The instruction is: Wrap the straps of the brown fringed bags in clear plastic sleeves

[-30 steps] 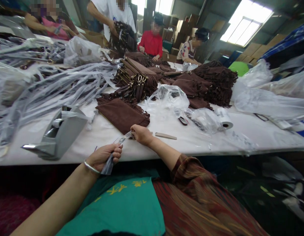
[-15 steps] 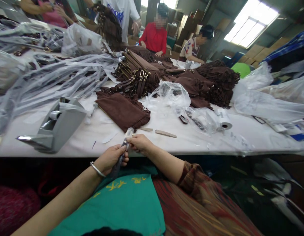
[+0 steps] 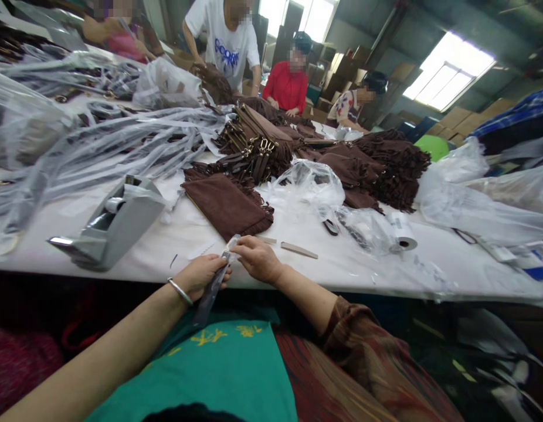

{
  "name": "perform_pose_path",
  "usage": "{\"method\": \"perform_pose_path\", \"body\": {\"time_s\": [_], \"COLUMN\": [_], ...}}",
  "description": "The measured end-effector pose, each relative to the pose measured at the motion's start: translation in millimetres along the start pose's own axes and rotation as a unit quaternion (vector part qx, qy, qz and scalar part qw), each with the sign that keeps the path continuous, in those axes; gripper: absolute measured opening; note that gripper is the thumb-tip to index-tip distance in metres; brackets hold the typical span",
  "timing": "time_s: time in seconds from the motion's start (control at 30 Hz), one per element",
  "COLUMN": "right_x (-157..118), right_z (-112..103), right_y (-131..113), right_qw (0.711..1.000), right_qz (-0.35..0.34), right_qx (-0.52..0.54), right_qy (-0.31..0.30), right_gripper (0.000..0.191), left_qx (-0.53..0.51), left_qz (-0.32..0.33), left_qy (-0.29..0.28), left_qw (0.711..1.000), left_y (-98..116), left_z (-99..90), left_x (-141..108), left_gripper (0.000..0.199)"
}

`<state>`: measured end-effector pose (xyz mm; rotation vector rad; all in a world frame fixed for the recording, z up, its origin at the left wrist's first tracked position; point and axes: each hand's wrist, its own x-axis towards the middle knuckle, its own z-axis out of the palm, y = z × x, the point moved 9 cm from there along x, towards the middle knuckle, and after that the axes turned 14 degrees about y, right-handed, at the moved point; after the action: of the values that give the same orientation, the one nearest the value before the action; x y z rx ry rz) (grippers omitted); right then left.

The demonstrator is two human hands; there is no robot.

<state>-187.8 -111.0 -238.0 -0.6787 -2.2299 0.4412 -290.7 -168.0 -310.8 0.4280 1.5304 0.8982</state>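
Note:
A dark strap in a clear plastic sleeve [image 3: 206, 306] slants between my hands at the table's front edge, its lower end hanging over my green apron [image 3: 227, 363]. My left hand [image 3: 204, 276], with a silver bangle at the wrist, is closed around the middle of the sleeve. Fingers of my right hand [image 3: 258, 258] pinch its clear upper end; the exact grip is partly hidden. Just beyond lies a brown fringed pouch [image 3: 230, 204] with a zip along one edge.
A grey tape dispenser [image 3: 117, 225] stands at left, near many plastic-wrapped straps [image 3: 135, 140]. Brown bags with gold clasps [image 3: 262, 146] are heaped behind the pouch. Crumpled plastic [image 3: 313, 181], a roll [image 3: 404, 237] and a flat strip [image 3: 299, 250] lie rightward. Several co-workers stand across the table.
The view has shifted slightly, so the table things sit lower and further right. My right hand has turned a little at the sleeve's upper end. A co-worker in white has bent over brown material.

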Motion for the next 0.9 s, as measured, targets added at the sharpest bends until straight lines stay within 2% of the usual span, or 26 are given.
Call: {"method": "perform_pose_path", "body": {"time_s": [0.1,0.2,0.3,0.37,0.47,0.63,0.77,0.83,0.9], "right_x": [7.0,16.8,27.0,32.5,39.6,45.4,42.9,37.5,31.4], "right_z": [9.0,22.6,32.1,36.2,40.4,44.2,39.7,36.6,26.8], "right_y": [-7.3,-10.1,-5.9,-2.9,-2.6,-16.0,-23.6,-23.3,-19.8], "right_qw": [0.991,0.979,0.978,0.978,0.975,0.958,0.953,0.956,0.969], "right_qz": [-0.102,-0.147,-0.120,-0.092,-0.083,-0.168,-0.210,-0.203,-0.169], "right_qx": [-0.062,-0.079,-0.051,-0.025,-0.022,-0.055,-0.069,-0.086,-0.101], "right_qy": [-0.054,-0.115,-0.164,-0.186,-0.204,-0.227,-0.207,-0.192,-0.150], "right_gripper": [0.021,0.019,0.015,0.012,0.014,0.010,0.016,0.017,0.018], "left_qx": [0.067,0.180,0.249,0.275,0.315,0.361,0.394,0.419,0.444], "left_qz": [0.051,0.173,0.317,0.369,0.388,0.377,0.352,0.343,0.336], "left_qy": [0.016,0.076,0.121,0.138,0.156,0.150,0.115,0.105,0.102], "left_qw": [0.996,0.965,0.907,0.877,0.852,0.840,0.841,0.834,0.825], "left_y": [5.3,20.9,39.3,43.3,42.0,44.1,44.5,44.0,43.1], "left_z": [-2.7,-10.3,-11.8,-11.4,-10.2,-6.6,-5.6,-6.1,-7.6], "left_x": [-0.6,-3.2,-13.6,-18.6,-18.6,-15.8,-12.2,-8.7,-3.2], "left_gripper": [0.024,0.022,0.023,0.023,0.022,0.020,0.028,0.028,0.030]}}
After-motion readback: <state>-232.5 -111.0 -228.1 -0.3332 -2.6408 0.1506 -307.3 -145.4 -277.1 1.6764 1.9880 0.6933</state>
